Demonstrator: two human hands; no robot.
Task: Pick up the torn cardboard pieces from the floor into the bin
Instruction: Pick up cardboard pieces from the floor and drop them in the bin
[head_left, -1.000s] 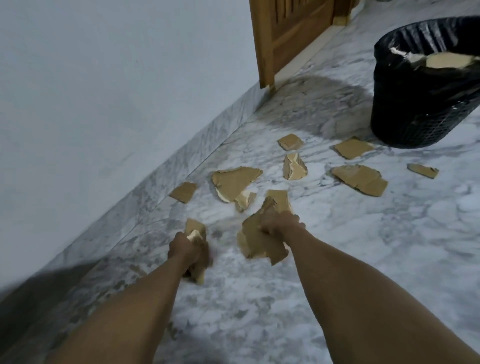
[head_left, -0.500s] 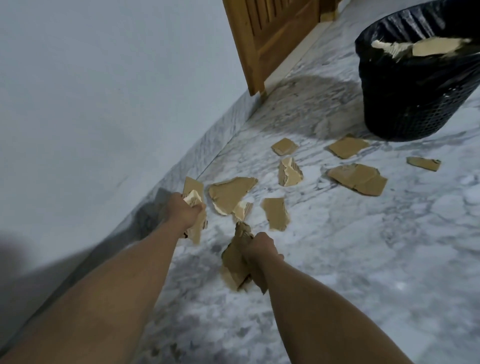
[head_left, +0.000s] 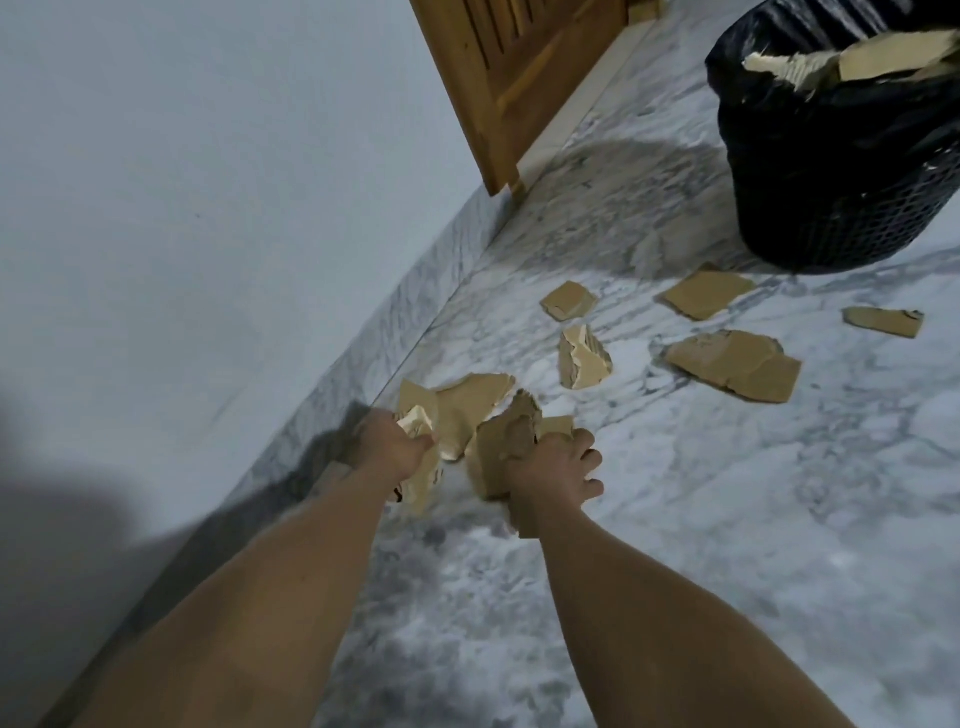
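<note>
Both hands are loaded at this point. The left hand (head_left: 395, 449) has its fingers (head_left: 422, 442) curled tight round a wad of scraps (head_left: 421, 470) with the pale torn side showing. The right hand (head_left: 550, 475) clamps a brown bundle (head_left: 498, 441) between thumb and front fingers, while its outer fingers (head_left: 589, 458) stick out loose and hold nothing. Both hands hang low over the marble floor (head_left: 727, 519), close to the foot of the wall (head_left: 156, 208).

The closest loose bit is the big piece (head_left: 475, 402), flat on the floor just beyond the hands and right between them. Its long side runs from the left hand up and to the right, and part of it is hidden behind what's being held. A small bit (head_left: 558, 423) peeks out behind the right knuckles; can't tell if the hand touches it.

Everything else lies further ahead and to the right: a crumpled chunk (head_left: 584, 358), a squarish scrap (head_left: 569, 300), a wide slab (head_left: 735, 366), a flat piece (head_left: 706, 295) near the foot of the bin, and a thin strip (head_left: 883, 322). The bin (head_left: 831, 218) is black mesh with a liner, well apart from the hands at the far right, past the wooden door (head_left: 519, 78). There's cardboard (head_left: 878, 57) poking out of its top.

So the leftovers and the bin both sit on the right hand's side. My guess is that hand leads, either hooking the small bit with its free fingers or just going to dump first. The left hand's load looks about maxed out.
</note>
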